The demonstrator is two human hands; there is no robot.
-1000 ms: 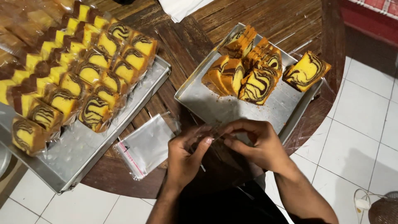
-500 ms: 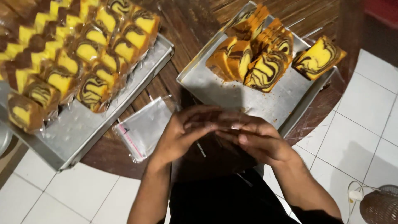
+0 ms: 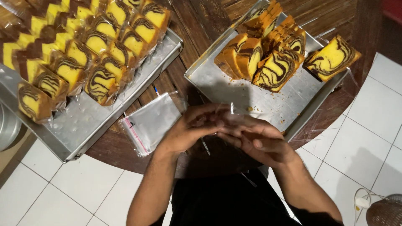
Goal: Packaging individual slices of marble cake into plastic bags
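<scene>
While both hands meet over the worktop's [image 3: 197,25] near edge, the left hand [image 3: 190,132] and right hand [image 3: 259,142] pinch a thin clear plastic bag [image 3: 230,115] between fingertips. It looks light, limp and slippery; best gripped at its open edge. Left of that bag lies a stack of clear bags [image 3: 150,121] with a red strip. Beyond it, unwrapped marble cake slices [image 3: 268,54] on a tray [image 3: 234,94]; far left, wrapped slices [image 3: 83,54].

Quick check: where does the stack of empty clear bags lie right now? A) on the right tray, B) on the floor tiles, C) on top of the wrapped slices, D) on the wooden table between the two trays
D: the stack of clear bags lies on the wooden table, between the left tray of wrapped slices and the right tray of unwrapped cake.
</scene>
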